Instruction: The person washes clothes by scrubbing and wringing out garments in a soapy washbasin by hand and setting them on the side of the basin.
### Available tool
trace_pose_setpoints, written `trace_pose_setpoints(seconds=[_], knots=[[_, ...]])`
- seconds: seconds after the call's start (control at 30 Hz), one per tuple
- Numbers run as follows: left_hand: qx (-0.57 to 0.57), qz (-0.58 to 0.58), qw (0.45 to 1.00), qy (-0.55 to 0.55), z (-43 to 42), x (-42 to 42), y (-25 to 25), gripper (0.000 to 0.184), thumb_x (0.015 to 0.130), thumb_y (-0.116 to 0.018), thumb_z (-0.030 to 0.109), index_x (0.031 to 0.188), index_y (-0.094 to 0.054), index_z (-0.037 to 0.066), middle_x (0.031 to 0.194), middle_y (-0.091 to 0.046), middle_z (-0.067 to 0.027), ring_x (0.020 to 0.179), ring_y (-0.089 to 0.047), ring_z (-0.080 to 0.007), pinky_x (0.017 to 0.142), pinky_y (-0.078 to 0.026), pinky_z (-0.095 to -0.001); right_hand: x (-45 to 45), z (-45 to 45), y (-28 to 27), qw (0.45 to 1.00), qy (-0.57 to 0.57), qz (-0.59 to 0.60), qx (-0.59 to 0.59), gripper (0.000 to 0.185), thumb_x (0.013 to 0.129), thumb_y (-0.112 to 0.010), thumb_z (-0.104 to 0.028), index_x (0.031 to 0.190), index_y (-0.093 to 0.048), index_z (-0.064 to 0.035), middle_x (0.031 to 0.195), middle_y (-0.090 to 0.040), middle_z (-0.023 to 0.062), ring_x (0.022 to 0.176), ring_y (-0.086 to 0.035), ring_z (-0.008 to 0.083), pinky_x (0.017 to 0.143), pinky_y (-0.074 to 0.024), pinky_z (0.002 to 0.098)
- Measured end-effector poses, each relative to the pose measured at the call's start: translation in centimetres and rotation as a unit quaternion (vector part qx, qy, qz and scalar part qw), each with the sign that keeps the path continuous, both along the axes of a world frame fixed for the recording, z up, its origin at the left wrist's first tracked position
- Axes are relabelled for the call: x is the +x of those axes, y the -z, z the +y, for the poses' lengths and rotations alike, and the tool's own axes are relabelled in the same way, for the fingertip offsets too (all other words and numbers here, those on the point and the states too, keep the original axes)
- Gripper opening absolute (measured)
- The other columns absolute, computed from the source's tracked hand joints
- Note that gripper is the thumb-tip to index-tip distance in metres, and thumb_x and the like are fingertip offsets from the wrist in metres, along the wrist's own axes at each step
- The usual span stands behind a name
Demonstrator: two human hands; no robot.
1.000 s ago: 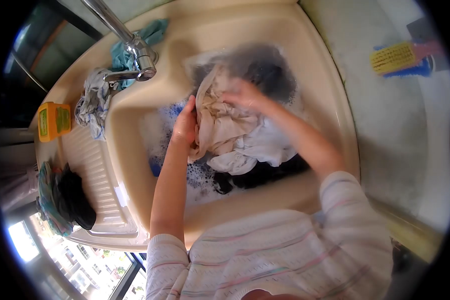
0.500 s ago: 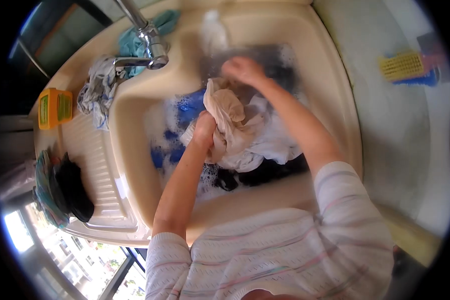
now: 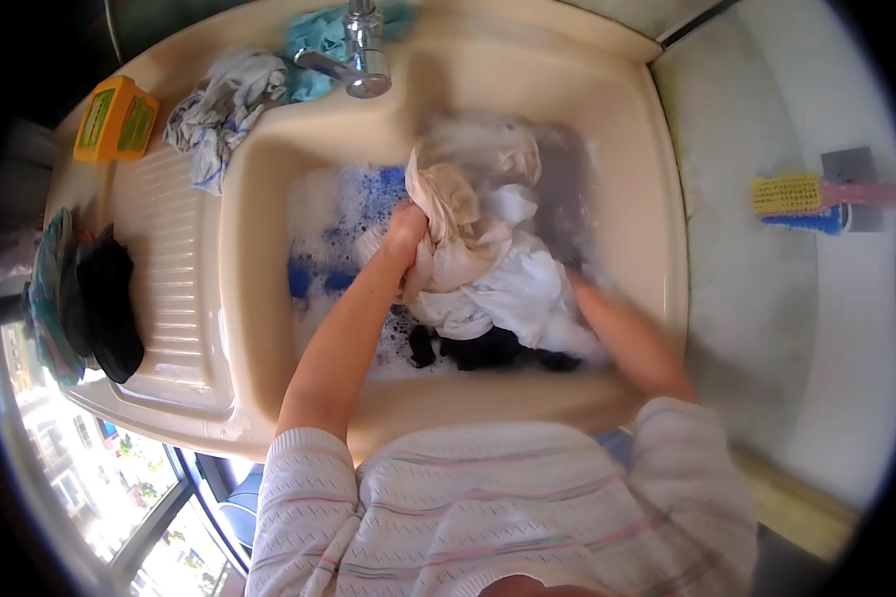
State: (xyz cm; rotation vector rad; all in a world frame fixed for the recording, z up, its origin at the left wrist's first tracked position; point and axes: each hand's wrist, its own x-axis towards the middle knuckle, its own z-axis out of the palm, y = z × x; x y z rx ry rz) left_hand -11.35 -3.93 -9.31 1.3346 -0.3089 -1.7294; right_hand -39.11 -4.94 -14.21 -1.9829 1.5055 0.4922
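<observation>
In the head view, my left hand (image 3: 405,231) is closed round a bunched edge of a wet, cream-white garment (image 3: 458,254). The cloth is heaped in the middle of the beige sink (image 3: 657,214). My right hand (image 3: 583,295) is low at the right side of the heap, its fingers hidden by white cloth and suds. Black cloth (image 3: 503,352) lies in the water below the garment. Blue fabric (image 3: 378,186) shows through foam on the left. More pale cloth (image 3: 513,149) rests in the murky water beyond the garment.
A chrome tap (image 3: 366,65) overhangs the sink's far rim. Teal cloth (image 3: 319,45), a crumpled grey-white cloth (image 3: 229,104) and an orange container (image 3: 116,119) lie on the ledge. Dark cloth (image 3: 110,303) hangs over the drainboard edge. Brushes (image 3: 801,199) hang on the right wall.
My right hand has moved from the far part of the sink down to the right side of the heap. My left hand keeps its grip. The whole view has shifted.
</observation>
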Motion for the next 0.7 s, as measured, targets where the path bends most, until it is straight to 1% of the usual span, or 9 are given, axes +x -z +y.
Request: trace_pose_setpoints(seconds=[0.23,0.3,0.33,0.4,0.47,0.53,0.63,0.67,0.7], knots=[[-0.046,-0.057,0.997,0.005,-0.5,-0.7,2.2,0.029,0.084,-0.04,0.016,0.102,-0.055,-0.002,0.089,-0.06,-0.0135,0.076,-0.058,-0.0235,0.067,-0.047,-0.0352,-0.6,0.6,-10.3,0.977,-0.115,0.089,0.159,0.032,0.078,-0.052,-0.027,0.1,-0.061,-0.0052,0.089,-0.063,0.0156,0.081,-0.061,0.025,0.072,-0.047,0.0354],[-0.046,-0.052,0.998,0.011,-0.6,-0.7,2.2,0.029,0.084,-0.041,0.016,0.102,-0.054,-0.002,0.088,-0.06,-0.013,0.076,-0.058,-0.0231,0.067,-0.047,-0.0347,-0.8,-3.6,-13.0,0.999,-0.007,-0.032,0.012,0.03,0.076,-0.057,-0.026,0.098,-0.063,-0.0067,0.082,-0.065,0.0129,0.079,-0.062,0.0236,0.072,-0.0473,0.0348],[-0.047,-0.044,0.998,0.016,-0.7,-0.7,2.1,0.03,0.084,-0.042,0.017,0.103,-0.054,-0.002,0.088,-0.06,-0.0129,0.076,-0.058,-0.023,0.066,-0.047,-0.0344,-1.2,-6.0,-12.1,0.981,0.123,-0.152,-0.01,0.038,0.073,-0.063,-0.028,0.104,-0.061,-0.0061,0.094,-0.063,0.0139,0.088,-0.06,0.025,0.076,-0.0464,0.0364],[-0.048,-0.035,0.998,0.021,-0.9,-0.7,2.3,0.03,0.084,-0.042,0.018,0.102,-0.054,-0.002,0.088,-0.06,-0.0129,0.076,-0.058,-0.0228,0.066,-0.047,-0.0341,-0.4,-10.4,-8.3,0.926,0.048,-0.237,-0.291,0.051,0.071,-0.066,-0.034,0.111,-0.056,-0.0048,0.11,-0.057,0.0163,0.098,-0.056,0.0278,0.081,-0.0444,0.0382],[-0.046,-0.034,0.998,0.024,-0.9,-0.6,2.7,0.03,0.084,-0.042,0.019,0.102,-0.054,-0.002,0.088,-0.059,-0.0131,0.076,-0.058,-0.0226,0.065,-0.048,-0.0341,3.7,-11.9,-5.1,0.938,0.057,-0.222,-0.259,0.061,0.067,-0.07,-0.039,0.113,-0.053,-0.0027,0.12,-0.049,0.0179,0.105,-0.051,0.0314,0.084,-0.0426,0.0396],[-0.017,-0.056,0.998,0.034,-1.1,-0.2,2.1,0.029,0.084,-0.042,0.019,0.101,-0.054,-0.002,0.089,-0.059,-0.0134,0.077,-0.058,-0.0228,0.065,-0.048,-0.0342,9.4,-10.3,-6.8,0.992,0.004,-0.064,-0.112,0.055,0.066,-0.069,-0.04,0.104,-0.057,-0.0023,0.108,-0.056,0.0182,0.099,-0.054,0.0312,0.082,-0.0434,0.0389],[-0.038,-0.003,0.999,-0.012,-0.1,0.0,4.1,0.029,0.084,-0.044,0.019,0.101,-0.055,-0.002,0.09,-0.059,-0.0134,0.079,-0.058,-0.023,0.067,-0.048,-0.0342,11.3,-7.6,-5.6,0.968,-0.065,-0.234,-0.067,0.044,0.067,-0.068,-0.036,0.094,-0.06,-0.0022,0.091,-0.061,0.0178,0.085,-0.058,0.0312,0.077,-0.0447,0.0371],[-0.056,0.025,0.997,-0.038,0.4,0.5,5.0,0.029,0.084,-0.044,0.02,0.102,-0.055,-0.001,0.091,-0.059,-0.0134,0.08,-0.058,-0.0231,0.068,-0.048,-0.0341,10.7,-7.8,-7.9,0.974,-0.032,-0.223,-0.021,0.033,0.068,-0.066,-0.029,0.087,-0.062,-0.0028,0.077,-0.063,0.0143,0.07,-0.058,0.0254,0.069,-0.0451,0.0339],[-0.014,0.006,1.0,-0.016,0.1,0.8,4.6,0.03,0.085,-0.045,0.02,0.104,-0.054,-0.001,0.094,-0.059,-0.0133,0.081,-0.058,-0.0233,0.069,-0.049,-0.0337,8.3,-8.9,-6.6,0.938,0.046,-0.342,-0.031,0.029,0.067,-0.066,-0.025,0.086,-0.062,-0.0029,0.075,-0.063,0.0095,0.064,-0.055,0.0181,0.063,-0.0443,0.031]])
